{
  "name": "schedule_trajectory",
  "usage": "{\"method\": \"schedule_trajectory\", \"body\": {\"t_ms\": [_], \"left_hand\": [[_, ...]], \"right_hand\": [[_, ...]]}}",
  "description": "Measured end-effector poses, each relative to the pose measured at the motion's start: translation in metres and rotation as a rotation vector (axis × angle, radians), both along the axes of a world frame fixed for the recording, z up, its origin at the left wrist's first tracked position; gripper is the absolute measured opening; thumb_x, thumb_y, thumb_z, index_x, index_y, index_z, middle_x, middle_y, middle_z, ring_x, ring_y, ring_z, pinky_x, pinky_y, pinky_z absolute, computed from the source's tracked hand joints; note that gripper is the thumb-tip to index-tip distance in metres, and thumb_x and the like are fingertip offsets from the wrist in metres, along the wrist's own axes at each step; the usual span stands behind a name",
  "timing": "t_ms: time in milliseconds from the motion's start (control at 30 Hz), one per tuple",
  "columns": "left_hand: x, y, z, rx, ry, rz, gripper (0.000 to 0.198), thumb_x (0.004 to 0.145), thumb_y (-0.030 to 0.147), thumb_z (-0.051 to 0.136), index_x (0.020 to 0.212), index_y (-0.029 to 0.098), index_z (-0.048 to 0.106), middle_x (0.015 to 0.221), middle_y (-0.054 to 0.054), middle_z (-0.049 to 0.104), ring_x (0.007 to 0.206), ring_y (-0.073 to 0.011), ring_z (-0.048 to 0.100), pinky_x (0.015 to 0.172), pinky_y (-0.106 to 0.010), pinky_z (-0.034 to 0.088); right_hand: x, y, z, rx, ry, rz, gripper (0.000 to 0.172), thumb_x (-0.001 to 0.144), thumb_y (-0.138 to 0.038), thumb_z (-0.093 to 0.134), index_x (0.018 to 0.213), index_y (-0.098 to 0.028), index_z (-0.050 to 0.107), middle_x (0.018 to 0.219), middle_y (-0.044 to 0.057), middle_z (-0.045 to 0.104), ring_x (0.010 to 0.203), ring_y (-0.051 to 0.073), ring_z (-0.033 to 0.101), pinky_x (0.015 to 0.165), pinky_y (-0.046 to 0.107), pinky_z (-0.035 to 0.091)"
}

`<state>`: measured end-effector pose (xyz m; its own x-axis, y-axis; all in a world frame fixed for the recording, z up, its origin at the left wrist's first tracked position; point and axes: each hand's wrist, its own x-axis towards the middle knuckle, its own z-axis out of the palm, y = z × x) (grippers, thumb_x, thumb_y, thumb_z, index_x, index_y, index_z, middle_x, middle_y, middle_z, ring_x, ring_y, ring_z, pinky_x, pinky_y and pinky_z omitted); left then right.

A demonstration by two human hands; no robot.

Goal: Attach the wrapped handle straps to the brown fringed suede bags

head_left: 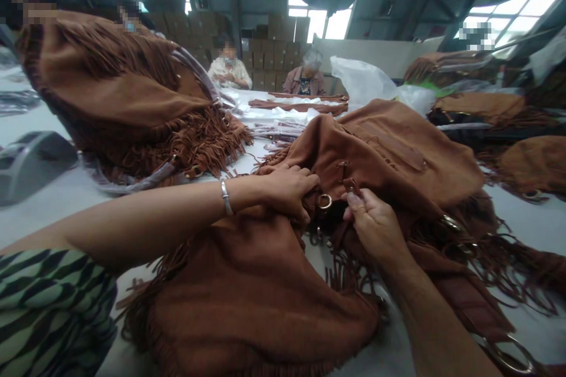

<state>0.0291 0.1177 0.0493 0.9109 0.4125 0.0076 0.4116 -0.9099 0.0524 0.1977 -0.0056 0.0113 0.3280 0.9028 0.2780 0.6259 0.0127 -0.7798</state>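
Far left, well out from the left hand, a grey device (38, 159) sits on the pale counter (62, 200). Beside the left forearm's upper end, a green-and-black patterned sleeve (57, 306). Beyond that forearm, large fringed bags (119, 88) lie heaped, a plastic-wrapped handle (154, 177) trailing toward the arm. Silver bracelet (226, 197) on the left wrist. Well beyond the left hand, a co-worker in a pale top (232, 70). Brown bag (247, 300) lies on the near side of the left hand, between the two forearms, fringe along its edges. Left hand (287, 191) palm down, fingers bent over gathered leather; how firmly they close underneath, cannot tell. Farther out: brown strips (300, 107) and a second co-worker (306, 78). Just right of the left fingertips, a gold ring (326, 201). Right hand (371, 218) pinches a small leather tab (351, 187) between thumb and fingers, near that ring. Well beyond the right hand, crumpled clear plastic (362, 79). Just beyond it, a broad brown leather panel (411, 159) humps up; whether it joins the near bag, cannot tell. Right of the right forearm, loose fringe (481, 256); farther right, more brown bags (535, 159).
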Motion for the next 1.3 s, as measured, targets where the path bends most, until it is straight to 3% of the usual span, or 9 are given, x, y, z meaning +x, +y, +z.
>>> {"method": "schedule_trajectory", "body": {"t_ms": [200, 367, 467, 600, 767, 900, 1100, 1200, 1300], "left_hand": [[0.001, -0.006, 0.005, 0.075, -0.046, 0.073, 0.052, 0.064, 0.047, 0.066, 0.101, 0.018, 0.045, 0.099, -0.007, 0.057, 0.087, -0.0241, 0.056, 0.070, -0.032, 0.047], [-0.008, -0.023, 0.025, 0.141, -0.082, 0.095, 0.053, 0.065, 0.047, 0.067, 0.101, 0.017, 0.043, 0.101, -0.009, 0.058, 0.088, -0.0255, 0.059, 0.063, -0.031, 0.047], [-0.012, -0.033, 0.037, 0.174, -0.089, 0.054, 0.051, 0.067, 0.047, 0.068, 0.100, 0.017, 0.043, 0.093, -0.007, 0.060, 0.081, -0.0251, 0.061, 0.057, -0.030, 0.044], [-0.017, -0.042, 0.047, 0.171, -0.090, -0.001, 0.049, 0.068, 0.048, 0.069, 0.098, 0.018, 0.044, 0.084, -0.004, 0.060, 0.070, -0.0226, 0.058, 0.050, -0.028, 0.037], [-0.014, -0.043, 0.045, 0.043, -0.135, -0.025, 0.045, 0.065, 0.046, 0.072, 0.090, 0.018, 0.047, 0.078, -0.002, 0.056, 0.070, -0.0183, 0.053, 0.053, -0.025, 0.033], [-0.015, -0.031, 0.040, -0.286, -0.211, 0.035, 0.054, 0.055, 0.052, 0.078, 0.085, 0.018, 0.049, 0.075, 0.002, 0.053, 0.069, -0.0153, 0.050, 0.054, -0.023, 0.034], [-0.026, 0.017, 0.025, -1.395, -0.205, -0.138, 0.047, 0.075, 0.054, 0.066, 0.102, 0.016, 0.059, 0.097, -0.004, 0.063, 0.087, -0.0156, 0.058, 0.079, -0.026, 0.046], [-0.018, 0.033, 0.004, -1.600, -0.139, -0.132, 0.050, 0.064, 0.052, 0.077, 0.092, 0.012, 0.065, 0.088, -0.004, 0.066, 0.079, -0.0150, 0.058, 0.076, -0.025, 0.047], [-0.005, 0.027, -0.014, -1.724, -0.189, -0.128, 0.053, 0.054, 0.050, 0.083, 0.087, 0.011, 0.066, 0.085, -0.003, 0.066, 0.076, -0.0134, 0.058, 0.075, -0.022, 0.046]], "right_hand": [[-0.011, 0.002, -0.004, -0.022, 0.132, 0.097, 0.034, 0.086, -0.041, 0.050, 0.060, -0.019, 0.049, 0.052, -0.002, 0.049, 0.048, 0.012, 0.043, 0.049, 0.024, 0.033], [-0.028, 0.003, -0.011, 0.068, 0.307, 0.159, 0.025, 0.083, -0.042, 0.057, 0.083, -0.017, 0.058, 0.065, -0.002, 0.055, 0.060, 0.013, 0.051, 0.057, 0.024, 0.041], [-0.034, 0.002, -0.010, 0.133, 0.390, 0.175, 0.029, 0.081, -0.046, 0.059, 0.088, -0.017, 0.060, 0.075, 0.001, 0.060, 0.068, 0.014, 0.055, 0.063, 0.025, 0.045], [-0.035, -0.004, -0.003, 0.182, 0.550, 0.159, 0.029, 0.078, -0.044, 0.066, 0.089, -0.018, 0.062, 0.064, -0.002, 0.058, 0.047, 0.010, 0.048, 0.047, 0.023, 0.041], [-0.035, -0.008, 0.002, 0.185, 0.723, 0.148, 0.027, 0.069, -0.036, 0.077, 0.084, -0.019, 0.062, 0.056, -0.005, 0.055, 0.038, 0.007, 0.041, 0.037, 0.020, 0.032], [-0.034, -0.006, 0.001, 0.237, 0.701, 0.147, 0.025, 0.068, -0.033, 0.078, 0.079, -0.018, 0.062, 0.058, -0.005, 0.055, 0.043, 0.006, 0.043, 0.039, 0.018, 0.032], [-0.026, -0.007, -0.004, 0.300, 0.471, 0.131, 0.017, 0.072, -0.030, 0.075, 0.080, -0.020, 0.065, 0.064, -0.005, 0.057, 0.052, 0.007, 0.048, 0.046, 0.017, 0.040], [-0.023, -0.009, -0.002, 0.318, 0.372, 0.114, 0.013, 0.074, -0.028, 0.074, 0.082, -0.022, 0.067, 0.066, -0.005, 0.060, 0.052, 0.007, 0.051, 0.048, 0.017, 0.044], [-0.019, -0.011, 0.001, 0.346, 0.311, 0.116, 0.009, 0.074, -0.023, 0.074, 0.082, -0.023, 0.070, 0.069, -0.004, 0.064, 0.057, 0.008, 0.056, 0.053, 0.016, 0.047]]}}
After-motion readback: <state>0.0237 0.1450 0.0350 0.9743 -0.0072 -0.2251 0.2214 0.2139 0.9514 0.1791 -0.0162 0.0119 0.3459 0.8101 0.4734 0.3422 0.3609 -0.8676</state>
